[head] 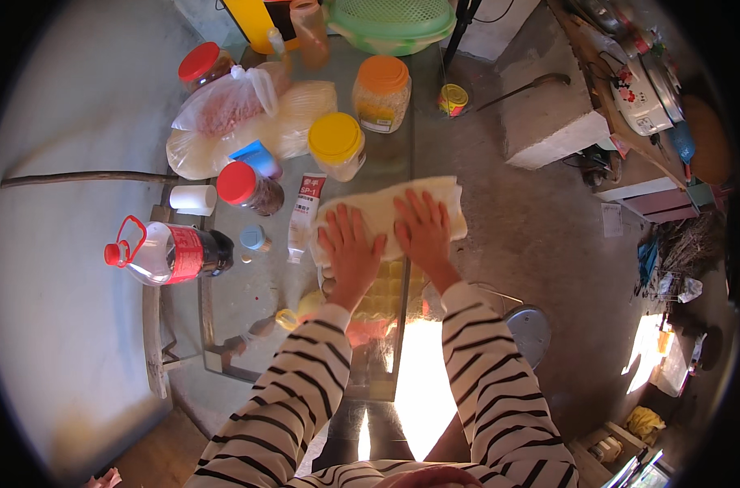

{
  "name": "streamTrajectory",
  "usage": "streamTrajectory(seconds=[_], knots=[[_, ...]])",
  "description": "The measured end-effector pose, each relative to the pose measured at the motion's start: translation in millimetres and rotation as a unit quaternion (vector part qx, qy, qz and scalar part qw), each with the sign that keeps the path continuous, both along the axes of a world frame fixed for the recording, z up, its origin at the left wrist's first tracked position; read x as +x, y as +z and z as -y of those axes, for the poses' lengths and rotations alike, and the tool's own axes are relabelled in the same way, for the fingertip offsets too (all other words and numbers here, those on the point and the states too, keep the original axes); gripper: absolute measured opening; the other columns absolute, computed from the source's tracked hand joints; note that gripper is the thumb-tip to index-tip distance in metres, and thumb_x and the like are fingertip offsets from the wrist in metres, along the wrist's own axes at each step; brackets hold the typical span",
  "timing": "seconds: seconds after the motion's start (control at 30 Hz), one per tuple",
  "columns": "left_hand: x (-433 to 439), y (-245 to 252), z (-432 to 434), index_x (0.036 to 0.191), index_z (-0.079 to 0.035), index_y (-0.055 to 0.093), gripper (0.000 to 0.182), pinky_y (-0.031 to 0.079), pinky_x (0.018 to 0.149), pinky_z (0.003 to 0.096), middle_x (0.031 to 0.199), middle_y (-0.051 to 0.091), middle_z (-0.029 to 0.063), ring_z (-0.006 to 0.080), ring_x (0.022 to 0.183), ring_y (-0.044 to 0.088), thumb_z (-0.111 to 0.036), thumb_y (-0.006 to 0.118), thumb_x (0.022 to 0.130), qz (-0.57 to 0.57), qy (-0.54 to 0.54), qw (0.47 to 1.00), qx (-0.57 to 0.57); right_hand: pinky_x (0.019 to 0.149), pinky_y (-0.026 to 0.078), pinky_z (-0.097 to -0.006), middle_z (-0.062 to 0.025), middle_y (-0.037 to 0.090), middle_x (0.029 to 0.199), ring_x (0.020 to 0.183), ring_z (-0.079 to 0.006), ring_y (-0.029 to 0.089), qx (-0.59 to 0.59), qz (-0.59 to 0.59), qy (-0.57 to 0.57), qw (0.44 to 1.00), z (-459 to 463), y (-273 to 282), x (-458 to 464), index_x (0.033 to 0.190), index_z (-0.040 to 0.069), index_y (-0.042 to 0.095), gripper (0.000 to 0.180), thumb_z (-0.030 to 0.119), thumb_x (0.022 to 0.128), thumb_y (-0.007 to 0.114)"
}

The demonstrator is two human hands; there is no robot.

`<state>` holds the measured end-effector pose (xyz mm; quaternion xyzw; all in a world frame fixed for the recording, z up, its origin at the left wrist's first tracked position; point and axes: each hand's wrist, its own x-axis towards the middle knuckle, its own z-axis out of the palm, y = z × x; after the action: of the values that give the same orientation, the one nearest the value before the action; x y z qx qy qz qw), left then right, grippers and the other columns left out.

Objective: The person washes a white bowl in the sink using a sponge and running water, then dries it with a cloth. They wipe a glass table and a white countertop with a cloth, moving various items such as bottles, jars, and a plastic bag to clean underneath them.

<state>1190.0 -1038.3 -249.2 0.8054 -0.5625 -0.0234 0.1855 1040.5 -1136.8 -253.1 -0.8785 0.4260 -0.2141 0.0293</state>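
Note:
A folded cream-coloured cloth [382,204] lies across the right side of a glass-topped table [266,351], one end reaching past the edge. My left hand [353,253] rests palm down on its left half, fingers spread. On the right half, my right hand [425,229] also lies flat with fingers somewhat apart. Neither hand is closed around anything. Left of the cloth is a white and red tube [305,213] bearing writing. Beyond the cloth stands a yellow-lidded plastic jar [337,146]. Under the glass, partly hidden by my left arm, a yellowish egg tray [385,287] shows.
A cola bottle [183,253], red-lidded jar [251,188], small blue-capped container [254,236] and white paper roll [193,198] occupy the left. Farther back are plastic bags [229,110], an orange-lidded jar [381,94] and a green basket [391,24]. A round stool [527,335] stands right.

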Motion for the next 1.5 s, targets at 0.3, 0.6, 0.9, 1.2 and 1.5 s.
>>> streamTrajectory(seconds=[0.3,0.6,0.9,1.2,1.5], knots=[[4,-6,42,0.153,0.003,0.036,0.077,0.014,0.12,0.0652,0.165,0.024,0.0254,0.046,0.153,0.019,-0.044,0.058,0.096,0.025,-0.01,1.0,0.006,0.12,0.026,-0.0553,-0.0024,0.047,0.156,0.146,-0.0314,0.037,0.01,-0.006,0.002,1.0,39,5,20,0.144,0.028,0.057,0.046,0.031,0.098,0.057],[-73,26,-195,0.149,0.002,0.045,0.074,0.012,0.121,0.0665,0.167,0.026,0.0208,0.0422,0.156,0.018,-0.041,0.063,0.091,-0.033,-0.107,0.983,0.145,0.12,0.024,-0.0568,-0.0031,0.047,0.157,0.147,-0.0329,0.036,0.148,-0.054,0.039,0.987,-211,28,-72,0.135,0.023,0.066,0.04,0.028,0.096,0.061],[-17,3,-126,0.148,-0.006,0.051,0.076,0.013,0.123,0.0639,0.165,0.032,0.0145,0.036,0.155,0.022,-0.051,0.064,0.088,0.02,-0.146,0.989,0.024,0.119,0.027,-0.0556,-0.0061,0.043,0.159,0.148,-0.0353,0.035,0.05,-0.07,-0.006,0.996,-163,14,-35,0.14,0.015,0.06,0.042,0.026,0.1,0.054],[92,-8,-199,0.153,-0.011,0.045,0.075,0.01,0.124,0.0619,0.168,0.026,0.009,0.0325,0.157,0.017,-0.051,0.06,0.092,0.004,-0.126,0.991,0.042,0.12,0.024,-0.056,-0.0055,0.042,0.16,0.15,-0.0348,0.033,0.027,-0.058,-0.022,0.998,-241,2,82,0.14,0.013,0.06,0.041,0.025,0.101,0.052],[291,4,-312,0.156,-0.01,0.038,0.073,0.011,0.123,0.0627,0.17,0.023,0.01,0.0332,0.158,0.016,-0.051,0.054,0.097,0.026,-0.017,0.996,0.086,0.12,0.024,-0.0551,-0.0016,0.044,0.16,0.15,-0.0306,0.034,0.015,0.021,0.064,0.998,-327,-8,288,0.139,0.021,0.061,0.042,0.029,0.098,0.055]])
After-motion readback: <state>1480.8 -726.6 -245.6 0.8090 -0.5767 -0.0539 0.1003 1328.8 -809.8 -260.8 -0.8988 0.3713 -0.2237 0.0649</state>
